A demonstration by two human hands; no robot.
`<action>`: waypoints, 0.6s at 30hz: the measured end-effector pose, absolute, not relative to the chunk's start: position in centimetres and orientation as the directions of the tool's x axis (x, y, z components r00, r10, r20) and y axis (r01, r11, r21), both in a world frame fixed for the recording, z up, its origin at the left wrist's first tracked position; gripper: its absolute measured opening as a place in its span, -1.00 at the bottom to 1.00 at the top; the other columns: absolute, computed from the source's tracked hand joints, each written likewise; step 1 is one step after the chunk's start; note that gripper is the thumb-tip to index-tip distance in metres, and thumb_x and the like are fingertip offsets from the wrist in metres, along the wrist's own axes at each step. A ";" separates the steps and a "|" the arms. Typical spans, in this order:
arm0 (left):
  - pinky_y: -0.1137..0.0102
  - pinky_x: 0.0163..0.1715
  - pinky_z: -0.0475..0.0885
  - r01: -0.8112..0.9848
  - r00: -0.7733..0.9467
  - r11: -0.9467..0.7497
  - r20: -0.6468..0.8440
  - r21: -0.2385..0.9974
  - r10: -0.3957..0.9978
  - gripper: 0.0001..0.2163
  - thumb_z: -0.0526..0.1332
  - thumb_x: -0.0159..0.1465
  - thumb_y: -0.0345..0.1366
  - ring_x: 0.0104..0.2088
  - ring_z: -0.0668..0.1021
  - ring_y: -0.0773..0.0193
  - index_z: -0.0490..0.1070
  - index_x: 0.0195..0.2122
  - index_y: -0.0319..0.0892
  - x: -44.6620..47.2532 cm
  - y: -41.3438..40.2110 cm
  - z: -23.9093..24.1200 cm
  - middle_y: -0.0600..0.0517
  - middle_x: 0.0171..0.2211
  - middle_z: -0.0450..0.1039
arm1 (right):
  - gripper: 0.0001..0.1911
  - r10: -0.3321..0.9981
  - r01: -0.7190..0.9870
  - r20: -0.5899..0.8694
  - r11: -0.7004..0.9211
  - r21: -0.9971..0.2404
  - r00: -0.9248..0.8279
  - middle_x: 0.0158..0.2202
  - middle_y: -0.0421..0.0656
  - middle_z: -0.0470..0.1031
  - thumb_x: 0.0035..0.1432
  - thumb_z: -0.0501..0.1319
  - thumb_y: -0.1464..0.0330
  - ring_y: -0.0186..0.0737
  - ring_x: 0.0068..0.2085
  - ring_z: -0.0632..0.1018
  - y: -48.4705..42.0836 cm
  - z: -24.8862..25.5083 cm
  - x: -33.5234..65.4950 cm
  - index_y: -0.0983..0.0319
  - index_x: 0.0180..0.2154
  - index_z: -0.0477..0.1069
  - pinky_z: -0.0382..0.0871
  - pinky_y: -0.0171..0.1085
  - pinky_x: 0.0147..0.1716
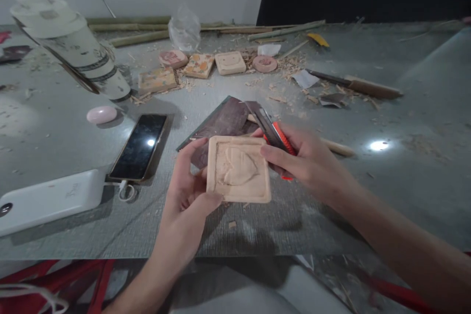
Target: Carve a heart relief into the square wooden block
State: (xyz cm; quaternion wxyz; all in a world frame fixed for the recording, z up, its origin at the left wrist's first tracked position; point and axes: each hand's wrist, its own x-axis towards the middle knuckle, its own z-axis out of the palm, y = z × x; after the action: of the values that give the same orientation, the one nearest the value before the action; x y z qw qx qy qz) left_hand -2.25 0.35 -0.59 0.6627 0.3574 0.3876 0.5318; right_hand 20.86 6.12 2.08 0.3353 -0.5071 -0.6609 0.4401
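A square pale wooden block with a raised heart carved inside a rim is held up above the table's near edge. My left hand grips it by its left side, thumb at the lower left corner and fingers behind. My right hand is closed around a red utility knife, its blade end pointing up and to the left. The right thumb rests near the block's upper right edge. Behind the block lies a dark sheet, partly covered, and a wooden stick shows beyond my right hand.
A phone, a white power bank and a pink oval case lie left. A white tumbler stands behind them. Several carved blocks sit among shavings; a knife lies right. Bamboo strips line the back.
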 end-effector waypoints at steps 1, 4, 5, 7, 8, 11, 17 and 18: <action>0.51 -0.29 0.55 -0.427 0.139 0.177 -0.129 0.887 0.982 -0.35 0.38 0.29 -0.47 -0.25 0.63 0.30 0.37 0.37 0.15 -2.3 0.3 -0.6 0.05 -0.09 0.64 | -0.73 0.966 0.388 0.001 0.106 -0.915 -0.260 -0.49 -0.32 0.39 0.42 0.36 0.11 -0.22 -0.42 0.46 6.1 2.1 20.8 0.14 -0.02 0.59 0.33 -0.21 -0.38; 0.41 -0.19 0.65 -0.427 0.178 0.186 -0.119 0.885 0.977 -0.34 0.42 0.34 -0.42 -0.11 0.69 0.20 0.35 0.41 0.19 -2.4 0.2 -0.8 0.01 0.07 0.64 | -0.72 0.969 0.411 0.012 0.117 -0.904 -0.248 -0.46 -0.29 0.44 0.39 0.37 0.14 -0.18 -0.37 0.52 6.2 2.1 20.6 0.16 0.00 0.59 0.37 -0.19 -0.35; 0.38 -0.18 0.68 -0.427 0.197 0.196 -0.121 0.883 0.973 -0.34 0.43 0.35 -0.40 -0.07 0.71 0.14 0.34 0.42 0.21 -2.4 0.1 -0.9 0.00 0.12 0.62 | -0.72 0.970 0.408 0.017 0.118 -0.905 -0.243 -0.44 -0.28 0.47 0.38 0.38 0.14 -0.18 -0.37 0.52 6.2 2.1 20.6 0.16 -0.01 0.59 0.37 -0.19 -0.35; 0.36 -0.26 0.73 -0.412 0.225 0.226 -0.142 0.882 0.964 -0.34 0.45 0.37 -0.35 -0.07 0.72 0.09 0.33 0.43 0.25 -2.4 0.1 -1.0 0.02 0.15 0.62 | -0.72 0.971 0.393 0.020 0.116 -0.912 -0.240 -0.42 -0.28 0.49 0.40 0.36 0.12 -0.20 -0.39 0.51 6.2 2.0 20.5 0.14 0.00 0.60 0.38 -0.19 -0.36; 0.38 -0.34 0.73 -0.400 0.234 0.243 -0.157 0.884 0.959 -0.33 0.46 0.37 -0.34 -0.12 0.71 0.11 0.32 0.43 0.27 -2.4 0.1 -1.0 0.03 0.12 0.63 | -0.72 0.970 0.384 0.015 0.111 -0.917 -0.244 -0.43 -0.28 0.49 0.41 0.36 0.12 -0.21 -0.40 0.50 6.1 2.0 20.5 0.13 0.00 0.61 0.38 -0.20 -0.37; 0.43 -0.50 0.72 -0.397 0.259 0.273 -0.178 0.876 0.949 -0.35 0.46 0.38 -0.33 -0.23 0.69 0.18 0.32 0.42 0.23 -2.4 0.2 -1.0 0.04 -0.02 0.64 | -0.70 0.969 0.349 -0.025 0.064 -0.935 -0.245 -0.42 -0.28 0.49 0.41 0.36 0.09 -0.23 -0.41 0.48 6.1 1.9 20.4 0.11 0.02 0.65 0.38 -0.21 -0.38; 0.29 -0.39 0.81 -0.501 0.279 0.302 -0.179 0.811 0.944 -0.56 0.35 0.46 -0.29 -0.19 0.74 0.15 0.42 0.33 0.10 -2.5 0.3 -0.5 0.00 0.04 0.64 | -0.66 0.983 0.296 -0.052 0.002 -0.955 -0.174 -0.36 -0.23 0.54 0.33 0.45 0.04 -0.20 -0.36 0.50 5.9 2.0 20.4 0.07 0.01 0.68 0.38 -0.21 -0.39; 0.30 -0.39 0.81 -0.501 0.275 0.296 -0.175 0.813 0.946 -0.57 0.36 0.45 -0.30 -0.19 0.74 0.15 0.43 0.32 0.10 -2.4 0.3 -0.4 0.00 0.05 0.64 | -0.67 0.983 0.289 -0.056 -0.004 -0.957 -0.173 -0.34 -0.22 0.55 0.33 0.45 0.04 -0.20 -0.36 0.50 5.9 2.0 20.4 0.06 0.01 0.68 0.38 -0.21 -0.39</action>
State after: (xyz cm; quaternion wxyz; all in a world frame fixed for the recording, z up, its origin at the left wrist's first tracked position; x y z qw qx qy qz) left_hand -2.43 0.34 -0.39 0.7289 0.3256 0.3415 0.4961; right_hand 20.36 5.93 1.97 0.3673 -0.5276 -0.6026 0.4727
